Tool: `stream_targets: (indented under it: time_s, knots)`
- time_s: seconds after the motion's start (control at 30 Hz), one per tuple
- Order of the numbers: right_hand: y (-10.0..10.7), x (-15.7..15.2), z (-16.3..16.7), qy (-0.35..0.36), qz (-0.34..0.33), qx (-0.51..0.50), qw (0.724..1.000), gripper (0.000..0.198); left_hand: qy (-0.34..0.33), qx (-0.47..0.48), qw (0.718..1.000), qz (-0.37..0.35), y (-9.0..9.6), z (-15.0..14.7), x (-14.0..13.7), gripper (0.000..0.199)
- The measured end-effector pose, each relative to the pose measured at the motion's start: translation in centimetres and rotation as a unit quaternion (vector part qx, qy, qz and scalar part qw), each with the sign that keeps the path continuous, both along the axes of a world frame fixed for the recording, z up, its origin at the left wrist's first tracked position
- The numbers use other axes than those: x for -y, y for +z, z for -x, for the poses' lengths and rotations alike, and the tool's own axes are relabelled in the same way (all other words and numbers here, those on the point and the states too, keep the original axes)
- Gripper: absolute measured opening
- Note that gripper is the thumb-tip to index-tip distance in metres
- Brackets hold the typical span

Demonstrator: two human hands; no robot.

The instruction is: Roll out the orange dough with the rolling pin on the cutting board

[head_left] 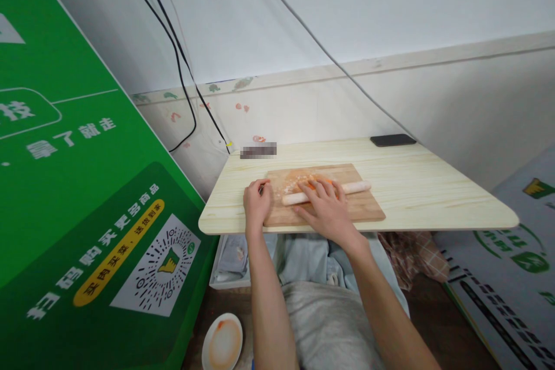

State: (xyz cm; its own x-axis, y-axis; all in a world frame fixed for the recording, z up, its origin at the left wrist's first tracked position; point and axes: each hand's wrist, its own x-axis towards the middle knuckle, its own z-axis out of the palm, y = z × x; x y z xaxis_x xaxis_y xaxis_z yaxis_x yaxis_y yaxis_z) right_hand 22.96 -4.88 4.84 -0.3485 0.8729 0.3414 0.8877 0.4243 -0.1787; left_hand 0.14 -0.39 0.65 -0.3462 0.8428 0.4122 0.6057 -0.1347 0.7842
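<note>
A wooden cutting board lies on the pale table in front of me, with white powder and orange smears on its surface. Across it rests a light wooden rolling pin, tilted slightly up to the right. My right hand lies over the pin's middle, fingers stretched and spread past it. Something orange shows just beyond the pin, partly hidden by those fingers. At the board's left edge, my left hand is closed with curled fingers, gripping that edge; a small dark spot shows between its fingers.
A black phone lies at the table's back right. A blurred-out object sits at the back left. Cables hang along the wall. A green panel stands left. Below are a stained white plate and an open drawer of cloth.
</note>
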Motion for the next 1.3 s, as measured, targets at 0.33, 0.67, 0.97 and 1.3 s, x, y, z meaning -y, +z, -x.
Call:
stream_targets:
  time_s: [0.33,0.67,0.97,1.3]
  knots:
    - [0.1,-1.1,0.3,-0.006,0.002,-0.010,1.000,0.059,0.003,-0.005,1.000,-0.003,-0.1,-0.1,-0.1,0.026]
    - [-0.3,-0.7,0.4,-0.011,-0.012,-0.008,1.000,0.058,0.007,-0.003,1.000,-0.001,-0.1,-0.1,0.0,0.026]
    - [-0.6,-1.3,0.5,-0.008,-0.024,-0.013,1.000,0.056,0.005,0.000,1.000,-0.011,-0.2,-0.1,0.0,0.026]
    - [-0.3,-1.8,0.6,-0.006,-0.020,-0.012,1.000,0.056,0.004,-0.006,1.000,-0.006,-0.1,-0.2,0.0,0.026]
